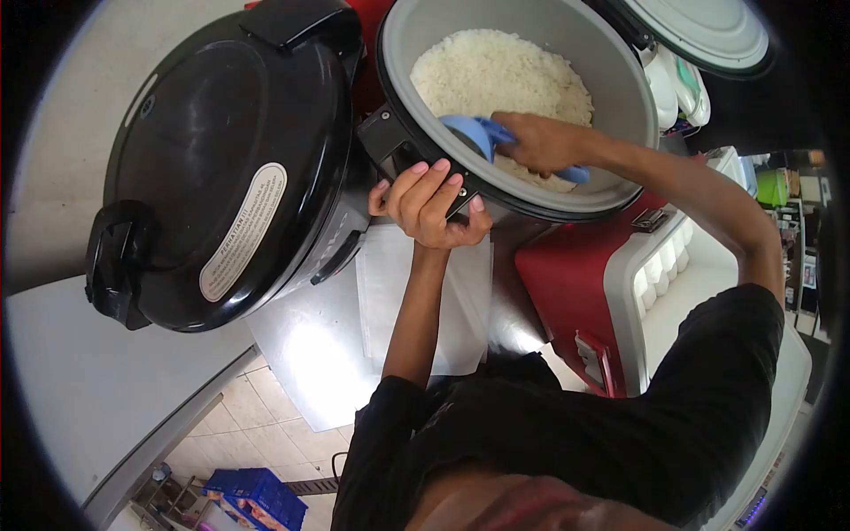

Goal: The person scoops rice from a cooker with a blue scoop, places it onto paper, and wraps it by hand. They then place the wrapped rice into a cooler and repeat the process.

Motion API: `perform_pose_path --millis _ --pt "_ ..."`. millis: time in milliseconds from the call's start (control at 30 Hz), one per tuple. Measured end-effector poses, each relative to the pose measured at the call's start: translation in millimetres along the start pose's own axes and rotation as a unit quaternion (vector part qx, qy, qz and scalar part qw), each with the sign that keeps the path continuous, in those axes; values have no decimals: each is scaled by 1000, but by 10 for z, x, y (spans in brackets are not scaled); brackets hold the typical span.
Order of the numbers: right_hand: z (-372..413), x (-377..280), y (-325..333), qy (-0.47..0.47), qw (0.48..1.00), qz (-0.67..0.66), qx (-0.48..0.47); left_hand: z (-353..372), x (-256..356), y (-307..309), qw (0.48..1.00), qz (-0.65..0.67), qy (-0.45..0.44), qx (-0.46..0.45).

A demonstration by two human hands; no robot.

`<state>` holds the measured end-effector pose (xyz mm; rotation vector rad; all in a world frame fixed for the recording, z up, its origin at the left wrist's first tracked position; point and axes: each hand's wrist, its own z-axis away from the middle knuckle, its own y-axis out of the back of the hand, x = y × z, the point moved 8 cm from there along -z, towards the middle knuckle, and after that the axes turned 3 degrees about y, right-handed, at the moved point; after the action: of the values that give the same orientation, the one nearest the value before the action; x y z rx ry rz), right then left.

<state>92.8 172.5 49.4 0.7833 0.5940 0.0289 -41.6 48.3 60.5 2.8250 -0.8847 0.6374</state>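
A large open rice cooker (620,115) with a grey inner pot stands in front of me, holding a mound of white cooked rice (496,71). Inside the pot, my right hand (542,143) is closed around a blue plastic scoop (474,133), low over the near side of the rice. The scoop's handle end sticks out past my fist, and my fingers partly hide the rest. My left hand (429,205) grips the black front handle of the cooker, its fingers curled at the rim.
A second rice cooker (221,159), lid closed, stands to the left. On the right is a red and white cooler box (567,292), open, with white items inside. A white sheet (425,301) lies on the metal table (301,354). The open cooker's lid (708,31) is raised at upper right.
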Motion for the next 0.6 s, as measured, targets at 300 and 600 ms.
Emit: perform_pose_path --millis 300,600 --pt "66 364 79 -84 954 -219 -187 -19 25 5 998 -29 -36 -31" --pt "-468 706 554 184 941 178 219 -10 40 2 998 -37 -40 -36"
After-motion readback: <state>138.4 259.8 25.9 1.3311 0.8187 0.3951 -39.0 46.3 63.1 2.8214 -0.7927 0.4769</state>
